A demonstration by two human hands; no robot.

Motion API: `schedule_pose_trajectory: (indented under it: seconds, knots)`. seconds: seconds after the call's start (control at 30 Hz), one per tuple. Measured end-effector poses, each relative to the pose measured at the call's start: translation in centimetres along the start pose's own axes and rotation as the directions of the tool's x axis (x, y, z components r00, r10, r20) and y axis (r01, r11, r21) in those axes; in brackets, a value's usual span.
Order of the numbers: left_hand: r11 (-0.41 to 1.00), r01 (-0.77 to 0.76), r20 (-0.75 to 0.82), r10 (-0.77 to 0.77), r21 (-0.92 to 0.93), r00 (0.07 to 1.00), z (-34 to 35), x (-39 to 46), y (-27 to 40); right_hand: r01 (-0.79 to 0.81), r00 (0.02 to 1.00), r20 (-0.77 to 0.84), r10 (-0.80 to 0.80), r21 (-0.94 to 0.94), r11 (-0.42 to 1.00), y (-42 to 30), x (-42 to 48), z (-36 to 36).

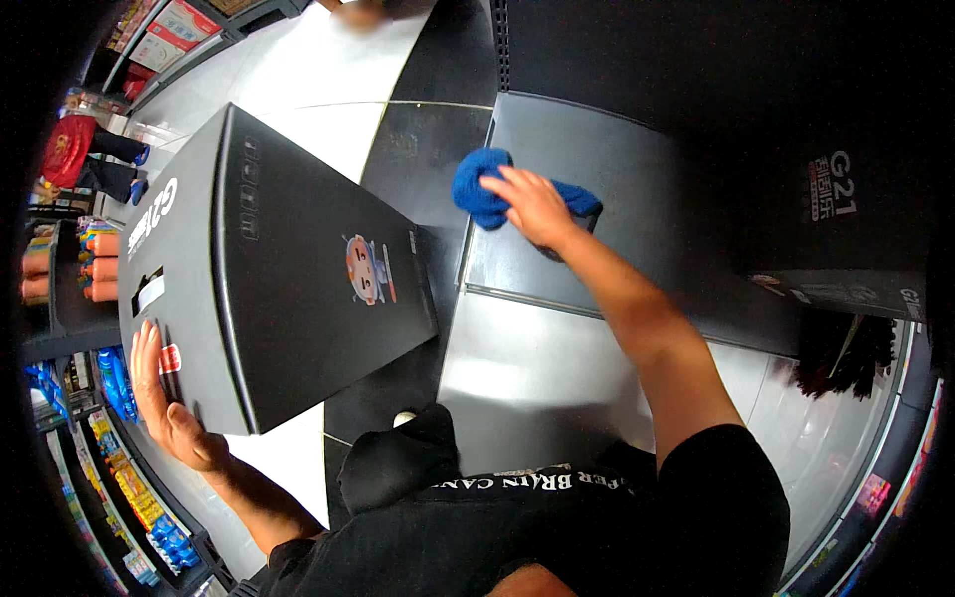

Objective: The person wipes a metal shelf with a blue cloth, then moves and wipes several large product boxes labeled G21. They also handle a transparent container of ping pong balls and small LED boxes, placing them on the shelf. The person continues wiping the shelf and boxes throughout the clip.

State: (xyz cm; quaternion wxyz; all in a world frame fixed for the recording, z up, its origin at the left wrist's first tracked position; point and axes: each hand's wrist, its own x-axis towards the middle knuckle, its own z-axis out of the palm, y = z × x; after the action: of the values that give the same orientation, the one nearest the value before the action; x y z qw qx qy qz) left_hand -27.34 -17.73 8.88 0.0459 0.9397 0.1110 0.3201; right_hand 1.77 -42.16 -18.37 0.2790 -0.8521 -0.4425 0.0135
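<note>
My left hand (171, 407) holds the near upper end of a large black carton (298, 246), fingers along its top face. The carton bears white lettering, a cartoon figure and a cut-out slot, and stands to my left; its lower end narrows away toward the floor. My right hand (533, 205) presses a bunched blue cloth (481, 183) onto a dark, smooth panel (589, 142) in front of me. Part of the cloth trails out behind my wrist. Beneath that hand a small dark object is mostly hidden, and I cannot tell what it is.
Another black printed carton (828, 224) stands in shadow at the right, above dark bristles (843, 366). A perforated shelving upright (501, 45) rises behind the panel. Stocked shelves (127, 485) line the left. A person in red (71, 149) is at the far left.
</note>
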Motion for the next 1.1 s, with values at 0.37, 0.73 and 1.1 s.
schedule_pose_trajectory:
  seconds: [0.37, 0.73, 1.1]
  knots:
    - [0.99, -0.026, -0.09, 0.038, 0.139, 0.995, -1.0, 0.9, 1.1, 0.096, 0.985, 0.126, -0.118, 0.167, 0.981, -5.3, -9.5, -2.3]
    - [0.991, 0.014, -0.1, 0.0, 0.135, 0.995, -1.4, 0.4, 1.8, -0.032, 0.973, 0.231, -0.003, 0.146, 0.989, -3.3, -19.4, -9.6]
    - [0.991, 0.027, -0.112, -0.012, 0.131, 0.994, -1.9, 0.1, 2.1, -0.323, 0.747, 0.664, 0.017, 0.341, 0.883, -2.6, -27.6, -13.2]
